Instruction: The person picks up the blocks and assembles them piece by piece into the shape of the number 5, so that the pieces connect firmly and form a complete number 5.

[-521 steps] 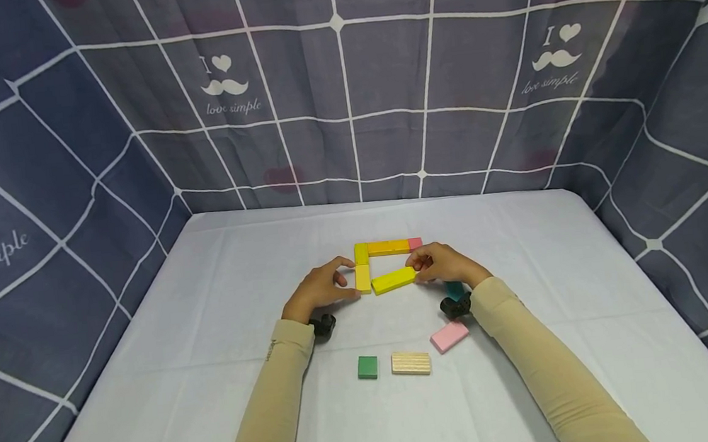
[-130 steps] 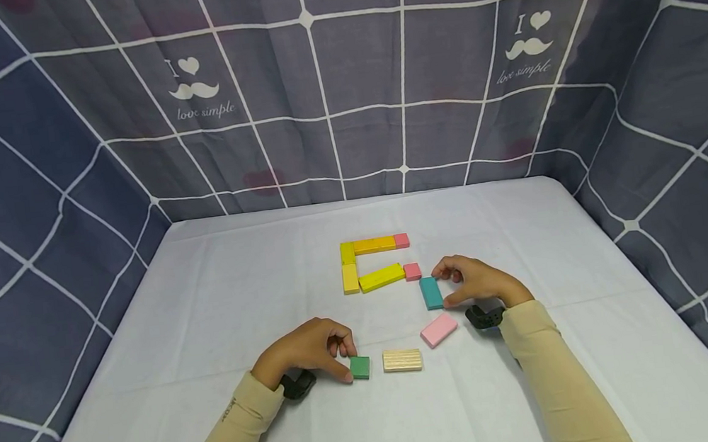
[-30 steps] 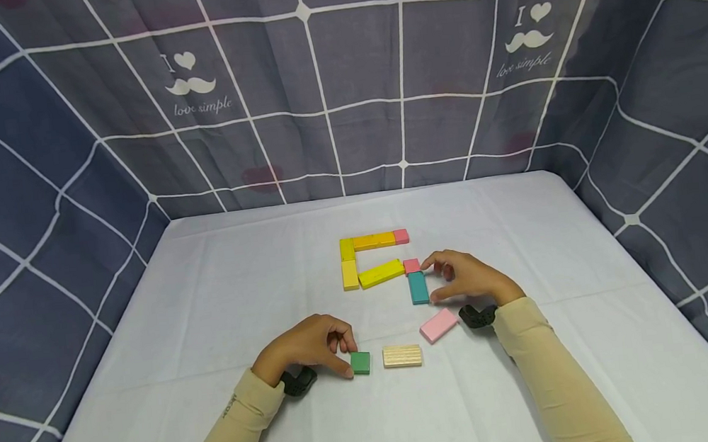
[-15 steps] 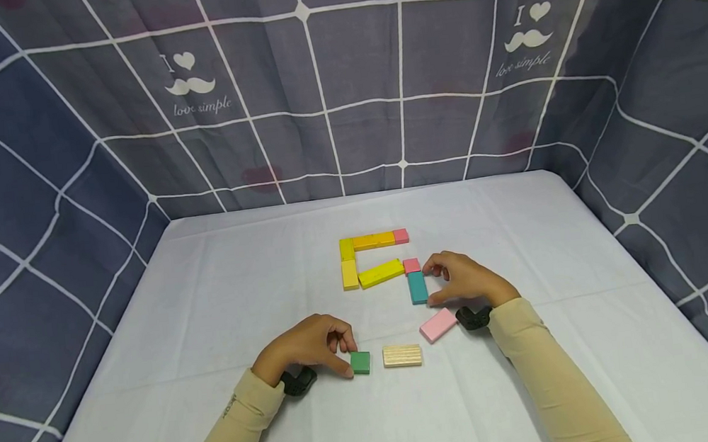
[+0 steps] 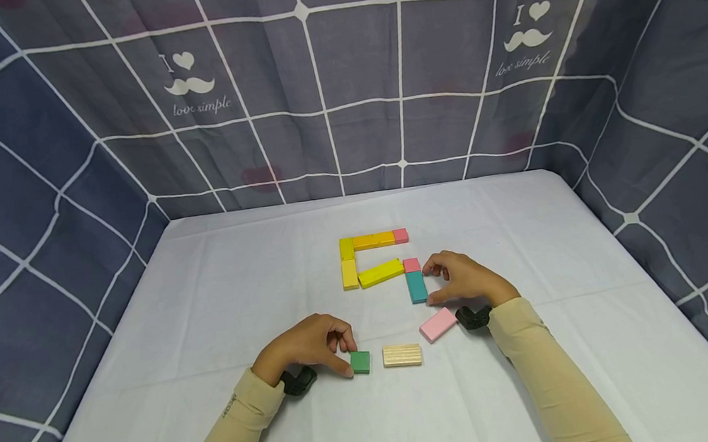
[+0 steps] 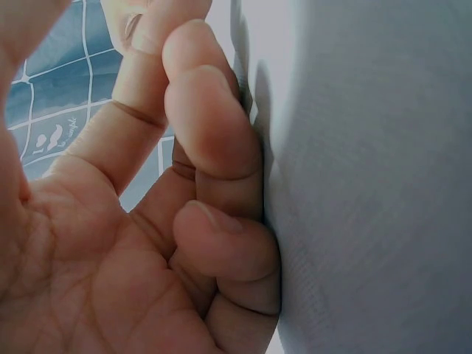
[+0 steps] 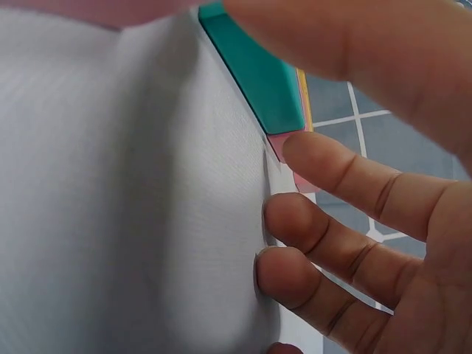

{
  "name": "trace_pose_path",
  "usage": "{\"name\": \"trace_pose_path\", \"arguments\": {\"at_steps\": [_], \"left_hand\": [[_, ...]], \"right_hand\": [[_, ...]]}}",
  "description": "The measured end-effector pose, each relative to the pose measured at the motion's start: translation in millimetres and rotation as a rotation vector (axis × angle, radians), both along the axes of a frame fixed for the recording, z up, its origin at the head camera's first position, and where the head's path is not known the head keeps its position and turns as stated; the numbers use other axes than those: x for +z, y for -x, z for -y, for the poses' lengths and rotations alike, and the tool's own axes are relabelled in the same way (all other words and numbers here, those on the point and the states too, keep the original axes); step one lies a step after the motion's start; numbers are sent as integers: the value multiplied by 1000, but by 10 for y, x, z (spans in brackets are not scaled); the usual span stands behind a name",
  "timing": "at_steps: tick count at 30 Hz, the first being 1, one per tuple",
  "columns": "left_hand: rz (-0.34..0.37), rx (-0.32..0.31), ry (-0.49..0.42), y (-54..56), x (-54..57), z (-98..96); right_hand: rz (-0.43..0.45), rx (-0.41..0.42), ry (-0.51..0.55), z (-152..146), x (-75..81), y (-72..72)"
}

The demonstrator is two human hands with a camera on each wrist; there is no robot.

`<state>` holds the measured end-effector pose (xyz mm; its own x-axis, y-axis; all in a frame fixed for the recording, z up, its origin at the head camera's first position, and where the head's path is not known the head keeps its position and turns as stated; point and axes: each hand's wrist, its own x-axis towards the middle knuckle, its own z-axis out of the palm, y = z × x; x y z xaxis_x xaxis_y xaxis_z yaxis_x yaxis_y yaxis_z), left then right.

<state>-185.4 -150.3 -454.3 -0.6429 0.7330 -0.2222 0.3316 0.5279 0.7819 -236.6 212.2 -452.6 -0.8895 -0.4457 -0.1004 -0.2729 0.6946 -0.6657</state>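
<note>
My right hand (image 5: 471,281) rests on the table with its index finger and thumb at the right side of a teal block (image 5: 416,287). In the right wrist view, the index fingertip is right at a small pink block (image 7: 276,140) behind the teal block (image 7: 254,74), and the thumb overlaps the teal one. My left hand (image 5: 305,347) lies beside a small green block (image 5: 360,363), thumb and index finger at its left edge. The left wrist view shows that hand's loosely bent fingers (image 6: 214,125) against the cloth; the green block is hidden there.
A row of yellow blocks (image 5: 348,264) and an orange block (image 5: 374,241) with a pink end block (image 5: 401,236) forms a bent outline. A slanted yellow block (image 5: 381,274) reaches the small pink block. A pink block (image 5: 438,325) and a ridged wooden block (image 5: 402,356) lie nearer.
Earlier, the right hand brought the slanted yellow block in, a small pink block joined its end, and the teal block slid left against it. Lately the teal block's near end shifts slightly left. Left hand stays still.
</note>
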Motion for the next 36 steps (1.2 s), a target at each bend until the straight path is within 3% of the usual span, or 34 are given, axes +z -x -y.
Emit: {"name": "trace_pose_path", "arguments": {"at_steps": [20,31,36], "left_hand": [[1,-3,-1,10,-25,5],[6,-3,-6,11,-30,-3],[0,-1,-1,11,-41,7]], "right_hand": [[-8,70,68,-89,-30,-14],[65,92,142,-179,8,-110],[95,151,198,-222,-1,-164]]}}
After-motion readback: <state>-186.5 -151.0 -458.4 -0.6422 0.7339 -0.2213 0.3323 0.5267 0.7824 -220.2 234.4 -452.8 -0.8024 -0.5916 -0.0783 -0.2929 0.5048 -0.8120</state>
